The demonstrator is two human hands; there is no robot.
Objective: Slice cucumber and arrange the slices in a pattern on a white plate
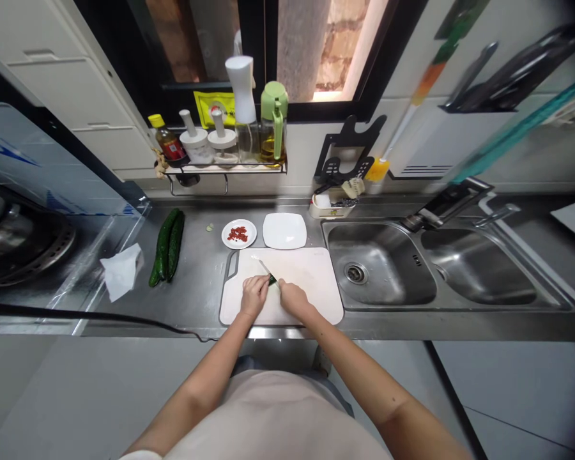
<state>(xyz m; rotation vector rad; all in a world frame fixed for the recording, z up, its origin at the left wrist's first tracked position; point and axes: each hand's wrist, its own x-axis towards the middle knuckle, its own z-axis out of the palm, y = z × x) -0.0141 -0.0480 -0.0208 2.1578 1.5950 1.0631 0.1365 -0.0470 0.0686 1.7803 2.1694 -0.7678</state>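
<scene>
On the white cutting board (311, 281), my right hand (292, 297) is closed round the handle of a knife (264, 264), whose blade points away and to the left. My left hand (255, 294) is closed on a small dark green piece (272, 280), likely of a green vegetable, right beside the blade. Most of that piece is hidden by the fingers and the knife. Behind the board sit a small white plate (226, 235) with chopped red bits (238, 234) and a bare white square plate (284, 230).
Two cucumbers (167, 246) lie at left on the steel counter, near a crumpled white tissue (122, 271). A double sink (383, 262) adjoins the board's right side. Above, a rack (225, 169) holds bottles and jars. A black cord (100, 314) runs along the front left edge.
</scene>
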